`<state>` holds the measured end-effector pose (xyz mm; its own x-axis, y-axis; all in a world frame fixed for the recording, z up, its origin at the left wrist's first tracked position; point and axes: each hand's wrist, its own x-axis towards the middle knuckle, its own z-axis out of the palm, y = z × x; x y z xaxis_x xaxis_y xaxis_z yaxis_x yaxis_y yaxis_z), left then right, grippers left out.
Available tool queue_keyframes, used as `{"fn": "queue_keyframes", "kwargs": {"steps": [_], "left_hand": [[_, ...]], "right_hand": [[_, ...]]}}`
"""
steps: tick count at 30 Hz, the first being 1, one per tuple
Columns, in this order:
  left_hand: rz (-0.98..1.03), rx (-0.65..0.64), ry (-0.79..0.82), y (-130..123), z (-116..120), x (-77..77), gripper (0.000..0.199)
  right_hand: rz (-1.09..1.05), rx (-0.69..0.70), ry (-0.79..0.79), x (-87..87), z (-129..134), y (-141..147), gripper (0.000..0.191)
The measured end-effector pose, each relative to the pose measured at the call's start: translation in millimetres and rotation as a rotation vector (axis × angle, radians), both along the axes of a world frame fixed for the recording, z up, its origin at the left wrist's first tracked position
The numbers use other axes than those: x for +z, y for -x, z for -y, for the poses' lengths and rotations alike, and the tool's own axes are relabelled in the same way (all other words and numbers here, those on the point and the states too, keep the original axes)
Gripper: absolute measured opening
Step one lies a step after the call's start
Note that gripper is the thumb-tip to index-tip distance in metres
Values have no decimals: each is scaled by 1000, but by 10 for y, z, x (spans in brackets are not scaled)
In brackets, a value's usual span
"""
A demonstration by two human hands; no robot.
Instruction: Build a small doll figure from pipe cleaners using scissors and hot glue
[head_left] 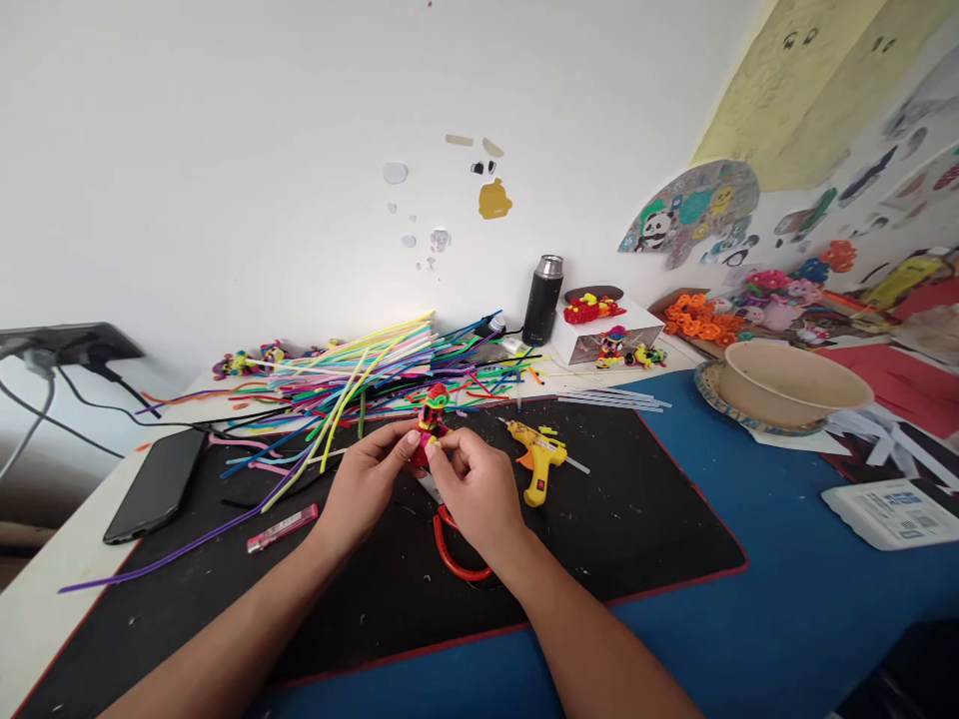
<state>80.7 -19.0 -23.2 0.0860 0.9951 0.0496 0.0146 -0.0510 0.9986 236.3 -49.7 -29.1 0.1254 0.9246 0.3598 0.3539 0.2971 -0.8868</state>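
Between my two hands is a small pipe-cleaner figure (433,411) in magenta, red, green and yellow, held upright above the black mat (599,539). My left hand (379,474) pinches its lower left side with thumb and fingers. On the other side, my right hand (476,484) grips the lower body. Red-handled pliers or scissors (459,564) lie under my right hand, their other end hidden. Right of my hands a yellow glue gun (540,459) rests with a glue stick in its back. A pink box-cutter-like item (283,527) lies left of my left forearm.
A heap of coloured pipe cleaners (360,369) spreads behind my hands, one purple strand reaching left. A phone (156,486) lies at left. A black flask (543,300), a white box (629,322) with finished figures, glue sticks (614,399) and a beige bowl (794,384) stand beyond.
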Motion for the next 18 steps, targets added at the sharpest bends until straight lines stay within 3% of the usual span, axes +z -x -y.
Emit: {"fn": "queue_keyframes", "kwargs": {"steps": [18], "left_hand": [[462,-51,296,-61,-26,-78,38]], "right_hand": [[-59,42,-15,12,36,1,31]]}}
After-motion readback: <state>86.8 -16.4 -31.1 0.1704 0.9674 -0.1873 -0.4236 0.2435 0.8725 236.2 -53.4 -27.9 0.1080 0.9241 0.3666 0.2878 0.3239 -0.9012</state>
